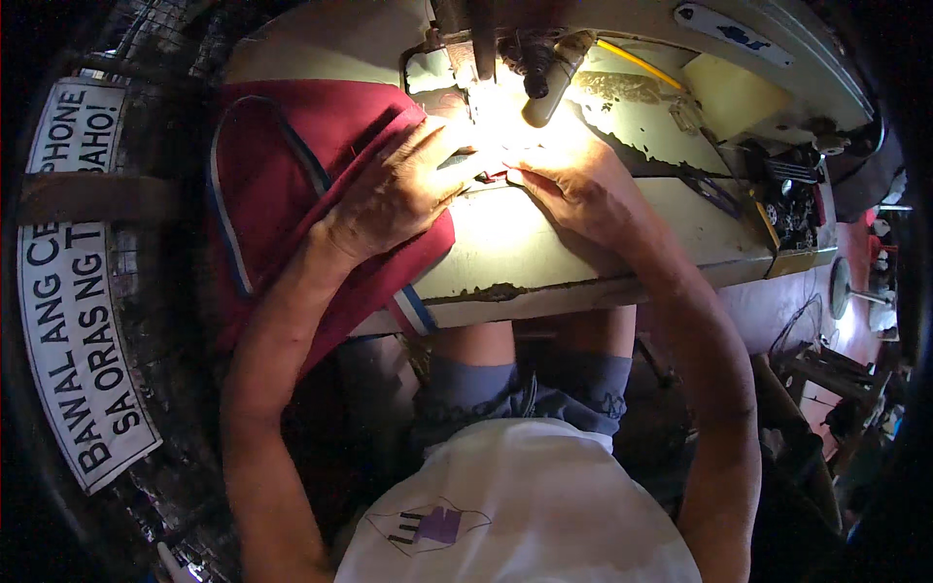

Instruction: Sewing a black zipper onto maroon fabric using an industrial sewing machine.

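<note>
Maroon fabric [321, 112] covers the left of a pale sewing table [544, 257] and hangs over its front edge. A striped strap in white, blue and red [216, 185] loops across the cloth, and another striped end sticks out at the table edge. My left hand [394, 189] lies over the fabric, its thumb and fingers closed on the cloth's right edge. Opposite it, my right hand [583, 185] pinches a small dark red bit of cloth between thumb and fingers. Both sets of fingertips almost meet below the sewing machine's head [481, 44], where glare hides detail.
A dark cylindrical lamp [556, 83] hangs close above my right hand. Right of it lie a yellow pencil [637, 63], dark-handled scissors [714, 197] and a tray of small metal parts [795, 216]. A lettered white sign [78, 291] hangs at left.
</note>
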Motion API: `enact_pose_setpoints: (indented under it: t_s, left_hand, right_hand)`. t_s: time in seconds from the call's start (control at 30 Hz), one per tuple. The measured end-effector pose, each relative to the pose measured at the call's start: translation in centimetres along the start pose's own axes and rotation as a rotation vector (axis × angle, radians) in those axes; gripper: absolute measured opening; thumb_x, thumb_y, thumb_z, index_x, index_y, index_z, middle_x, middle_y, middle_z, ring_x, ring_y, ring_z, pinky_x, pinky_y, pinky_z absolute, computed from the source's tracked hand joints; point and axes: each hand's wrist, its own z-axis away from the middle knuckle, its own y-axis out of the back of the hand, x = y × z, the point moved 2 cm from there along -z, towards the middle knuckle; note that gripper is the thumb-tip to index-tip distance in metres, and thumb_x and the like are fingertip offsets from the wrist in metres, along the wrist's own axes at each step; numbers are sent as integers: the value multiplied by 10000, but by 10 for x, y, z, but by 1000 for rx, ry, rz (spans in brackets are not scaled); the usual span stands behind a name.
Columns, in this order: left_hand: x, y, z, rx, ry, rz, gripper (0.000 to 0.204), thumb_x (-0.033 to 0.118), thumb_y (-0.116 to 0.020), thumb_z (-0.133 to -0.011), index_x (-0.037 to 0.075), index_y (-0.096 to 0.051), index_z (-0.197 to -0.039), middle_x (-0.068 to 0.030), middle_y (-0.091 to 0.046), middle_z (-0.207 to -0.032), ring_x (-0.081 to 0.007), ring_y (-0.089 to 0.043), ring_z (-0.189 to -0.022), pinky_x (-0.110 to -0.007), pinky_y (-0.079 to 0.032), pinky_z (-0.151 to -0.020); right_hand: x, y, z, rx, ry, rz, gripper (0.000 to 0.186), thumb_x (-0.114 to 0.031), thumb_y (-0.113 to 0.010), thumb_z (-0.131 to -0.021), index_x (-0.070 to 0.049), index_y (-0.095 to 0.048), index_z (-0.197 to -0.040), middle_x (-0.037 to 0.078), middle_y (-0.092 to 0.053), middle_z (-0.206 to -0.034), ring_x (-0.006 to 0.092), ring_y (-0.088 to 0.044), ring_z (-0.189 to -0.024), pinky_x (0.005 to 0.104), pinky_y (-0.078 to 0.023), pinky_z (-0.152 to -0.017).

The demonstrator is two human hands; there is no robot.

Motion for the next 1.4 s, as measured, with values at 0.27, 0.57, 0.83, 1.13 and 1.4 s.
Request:
enact_pose_setpoints:
  t_s: [0.27,0.57,0.83,1.13,1.4]
  left_hand:
    - [-9,1,-4,-58,-149,-5,337,143,-577,-875,65,-656,-1193,-115,-643,-1188,-273,-613,-1101,-402,-491,-940]
    - [-12,4,1,-70,-137,31,334,159,-592,-853,76,-659,-1169,-103,-646,-1179,-264,-616,-1090,-395,-504,-919]
    - [-4,11,2,-204,-84,-7,369,159,-520,-905,101,-632,-1252,-110,-609,-1256,-271,-581,-1149,-422,-454,-985]
    - [0,12,5,-217,4,69,398,85,-496,-881,47,-606,-1261,-146,-577,-1306,-313,-521,-1245,-458,-402,-1058]
    - [-10,7,15,-142,74,211,389,22,-535,-814,-3,-607,-1196,-171,-597,-1229,-343,-550,-1194,-453,-451,-1021]
  right_hand:
    - [-4,5,0,-7,86,67,243,-46,-717,-808,-38,-701,-1050,124,-690,-1051,312,-641,-902,389,-511,-800]
    - [-5,6,-2,-17,58,48,266,-52,-713,-816,-31,-692,-1080,125,-687,-1086,321,-638,-948,400,-504,-839]
    - [-7,8,0,-33,41,63,304,-40,-702,-813,-32,-677,-1116,135,-669,-1127,333,-629,-981,415,-503,-851]
    - [-19,10,1,-88,171,34,410,-12,-646,-788,-15,-639,-1197,145,-637,-1162,320,-623,-1036,416,-500,-848]
    - [-15,7,5,-179,145,42,429,-74,-625,-807,-8,-608,-1230,154,-625,-1199,306,-619,-1054,413,-490,-862]
